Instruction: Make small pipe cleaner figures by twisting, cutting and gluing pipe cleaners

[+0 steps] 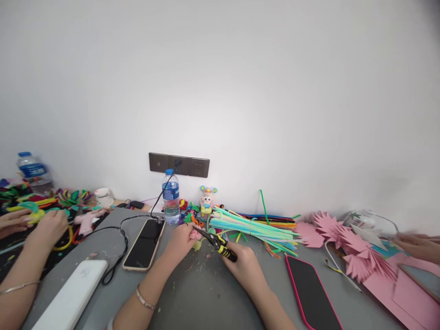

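My right hand [245, 265] is closed round the handles of pliers [216, 241] with black and yellow grips. The dark jaws point left toward my left hand [179, 242]. Its fingers pinch a small pink fuzzy piece [195, 234], perhaps bent pipe cleaner. The plier tips reach the pink piece; whether they grip it cannot be seen. Just below lies a pale yellow bit [197, 246], and small scraps are scattered on the grey table [206, 298]. Right behind the pliers lies a bundle of pale green and blue pipe cleaners [252, 225].
A water bottle [171, 198], toy figure [206, 200] and cabled phone [144, 245] stand or lie behind and left. A red-edged phone [312, 293] lies right, before pink folded paper [354, 243]. A white power bank [70, 295] is at left. Other people's hands work at both sides.
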`<action>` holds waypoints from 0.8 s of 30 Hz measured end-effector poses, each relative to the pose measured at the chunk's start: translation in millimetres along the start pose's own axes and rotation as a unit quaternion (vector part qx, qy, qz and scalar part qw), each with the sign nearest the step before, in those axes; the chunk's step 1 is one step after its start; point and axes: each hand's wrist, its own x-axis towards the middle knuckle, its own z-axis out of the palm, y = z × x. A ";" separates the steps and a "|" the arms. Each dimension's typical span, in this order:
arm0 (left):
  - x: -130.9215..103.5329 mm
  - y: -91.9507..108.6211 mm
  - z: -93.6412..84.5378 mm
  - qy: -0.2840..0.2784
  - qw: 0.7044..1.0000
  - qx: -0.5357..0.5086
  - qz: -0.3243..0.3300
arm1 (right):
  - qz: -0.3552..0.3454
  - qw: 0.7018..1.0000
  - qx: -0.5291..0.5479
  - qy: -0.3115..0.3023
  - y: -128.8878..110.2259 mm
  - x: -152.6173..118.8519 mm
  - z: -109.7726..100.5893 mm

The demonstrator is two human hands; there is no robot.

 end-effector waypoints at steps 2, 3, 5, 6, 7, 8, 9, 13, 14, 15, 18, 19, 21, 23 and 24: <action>0.0 0.8 0.8 0.009 1.000 -0.001 -0.005 | 0.007 1.000 0.024 -0.008 -1.0 0.0 0.2; -0.1 1.5 0.7 0.011 1.000 -0.004 -0.002 | -0.001 0.999 0.041 -0.007 -1.7 0.2 0.4; -0.5 3.3 -0.2 0.013 1.000 -0.015 0.015 | -0.032 0.996 0.079 0.001 -2.7 0.7 1.7; -0.8 4.2 -0.8 0.014 0.999 -0.019 0.023 | -0.045 0.995 0.094 0.006 -2.7 1.0 2.9; -1.0 4.8 -1.4 0.015 0.999 -0.019 0.027 | -0.050 0.993 0.105 0.012 -2.4 1.1 4.3; -1.1 5.2 -1.7 0.018 0.999 -0.015 0.027 | -0.050 0.992 0.113 0.020 -1.9 1.2 6.0; -1.2 5.3 -1.9 0.022 0.999 -0.009 0.023 | -0.045 0.991 0.121 0.030 -1.1 1.3 7.6; -0.9 4.1 0.0 0.040 0.999 -0.003 0.025 | -0.008 0.980 0.173 0.093 0.8 2.7 10.2; -0.9 3.8 0.6 0.044 0.999 -0.008 0.031 | 0.006 0.976 0.189 0.110 0.8 3.6 9.3; -0.9 3.8 1.1 0.048 0.998 -0.013 0.035 | 0.020 0.971 0.204 0.126 0.9 4.7 7.7; -1.0 4.7 1.4 0.049 0.997 -0.030 0.045 | 0.063 0.956 0.248 0.145 2.9 8.1 -1.4; -0.9 5.1 1.2 0.050 0.997 -0.035 0.046 | 0.081 0.951 0.265 0.137 4.6 8.9 -5.8; -0.6 5.8 0.8 0.053 0.997 -0.044 0.047 | 0.126 0.940 0.300 0.104 9.3 9.4 -16.8; 0.0 5.8 0.9 0.054 0.996 -0.053 0.050 | 0.168 0.927 0.331 0.062 14.4 8.2 -29.7; 0.3 5.5 1.3 0.052 0.996 -0.058 0.052 | 0.180 0.919 0.347 0.046 16.5 7.1 -36.1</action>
